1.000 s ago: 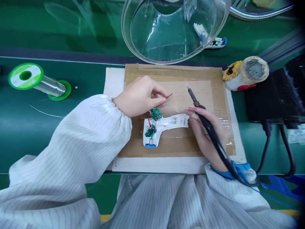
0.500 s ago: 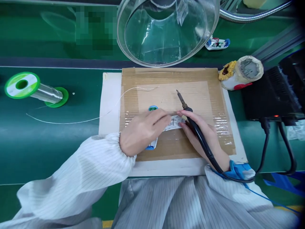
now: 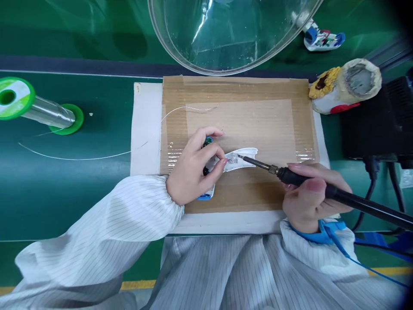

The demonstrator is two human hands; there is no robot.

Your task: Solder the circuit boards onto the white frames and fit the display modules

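White plastic under my fingers: my left hand (image 3: 193, 170) is curled over the left end of a curved white plastic housing (image 3: 240, 159), gripping it and pressing it to the board, with my fingertips (image 3: 216, 162) wrapped around its far edge. A sliver of green circuit board (image 3: 208, 140) peeks out between my fingers, and a blue plastic end cap (image 3: 204, 197) shows just below my hand on the near side.

The housing's long axis runs left to right, rising slightly to the right, and its free arm points at my other hand. My right hand (image 3: 311, 200) sits well off to the right, pinching a black-handled soldering iron (image 3: 285, 174) between thumb and fingers. The iron lies almost level, pointing left, and its thin metal tip (image 3: 240, 157) is right over the housing, just beside my left fingertips. I can't tell from here whether it's actually touching.

All of this sits on a tan cardboard pad (image 3: 238, 92) covered in clear tape, with a thin silver solder wire (image 3: 97, 157) lying across it from a green-and-white solder spool (image 3: 14, 98) at far left. At far right are a black soldering station (image 3: 371, 125) and a white cup of yellow brass wool (image 3: 343, 88), and a clear plastic dome (image 3: 226, 34) curves over the far side of the green tabletop (image 3: 97, 94).
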